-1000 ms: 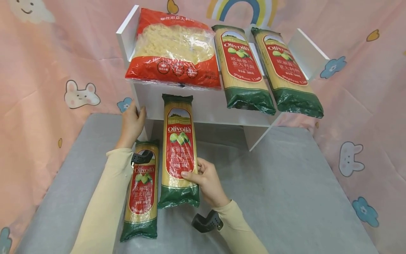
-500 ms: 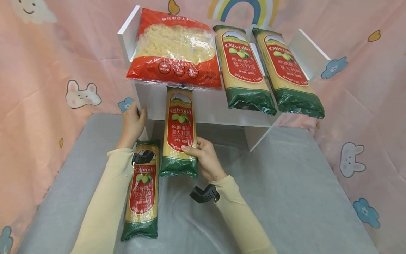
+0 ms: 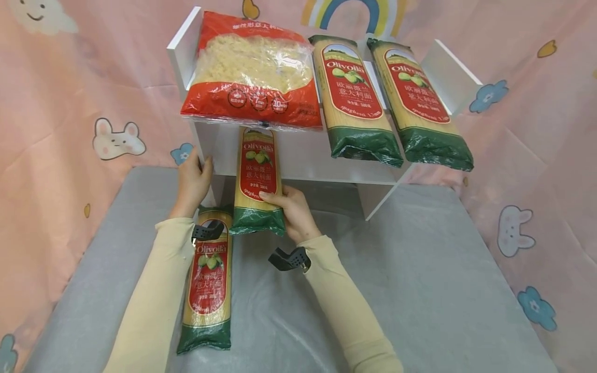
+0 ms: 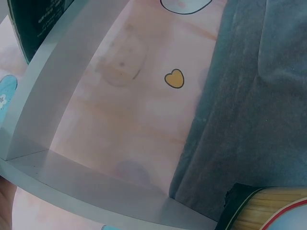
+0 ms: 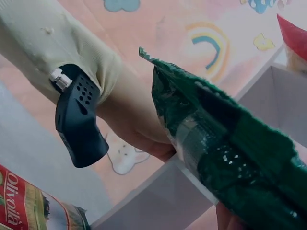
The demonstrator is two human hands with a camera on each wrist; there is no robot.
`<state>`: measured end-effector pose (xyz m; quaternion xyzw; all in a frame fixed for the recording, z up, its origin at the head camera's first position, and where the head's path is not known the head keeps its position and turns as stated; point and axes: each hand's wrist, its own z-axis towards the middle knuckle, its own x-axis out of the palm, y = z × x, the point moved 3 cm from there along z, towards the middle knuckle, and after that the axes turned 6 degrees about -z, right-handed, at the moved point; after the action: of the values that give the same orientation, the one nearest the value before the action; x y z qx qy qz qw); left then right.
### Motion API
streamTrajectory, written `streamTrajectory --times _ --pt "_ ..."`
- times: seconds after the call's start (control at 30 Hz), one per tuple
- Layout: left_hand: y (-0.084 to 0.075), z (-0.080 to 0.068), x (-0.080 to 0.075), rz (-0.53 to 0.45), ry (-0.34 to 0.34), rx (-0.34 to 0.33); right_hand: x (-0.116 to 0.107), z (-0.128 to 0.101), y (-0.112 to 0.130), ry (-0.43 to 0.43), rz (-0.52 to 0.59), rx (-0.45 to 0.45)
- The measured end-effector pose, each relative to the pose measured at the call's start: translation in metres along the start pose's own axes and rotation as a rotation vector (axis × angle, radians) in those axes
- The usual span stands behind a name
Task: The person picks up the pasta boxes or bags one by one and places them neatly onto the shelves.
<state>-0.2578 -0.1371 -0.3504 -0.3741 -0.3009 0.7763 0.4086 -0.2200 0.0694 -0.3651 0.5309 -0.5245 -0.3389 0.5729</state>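
Observation:
My right hand [image 3: 290,210] grips a long spaghetti packet [image 3: 256,182] near its green lower end, and the packet's top end lies under the white shelf [image 3: 308,155]. The right wrist view shows that green end [image 5: 225,148] close up. My left hand [image 3: 193,182] holds the shelf's left side panel [image 3: 201,150]. A second spaghetti packet [image 3: 208,280] lies flat on the grey mat [image 3: 410,280], partly under my left forearm.
On the shelf top lie a red bag of short pasta [image 3: 252,72] and two more spaghetti packets [image 3: 352,96] [image 3: 417,101]. A pink cartoon-print cloth [image 3: 70,93] hangs behind and beside the shelf. The left wrist view shows the shelf's white frame [image 4: 57,96].
My right hand has pushed the spaghetti packet away from me, so more of it lies under the shelf. My left hand has stayed on the side panel.

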Motion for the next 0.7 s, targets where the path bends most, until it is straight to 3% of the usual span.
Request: streamTrajectory --times 0.47,0.7 --pt "-0.001 0.001 -0.001 -0.003 0.006 -0.004 -0.006 -0.024 -0.008 0.039 -0.097 -0.019" --pt "0.000 0.000 0.000 0.008 0.001 -0.010 -0.002 -0.022 -0.007 0.007 -0.094 -0.065"
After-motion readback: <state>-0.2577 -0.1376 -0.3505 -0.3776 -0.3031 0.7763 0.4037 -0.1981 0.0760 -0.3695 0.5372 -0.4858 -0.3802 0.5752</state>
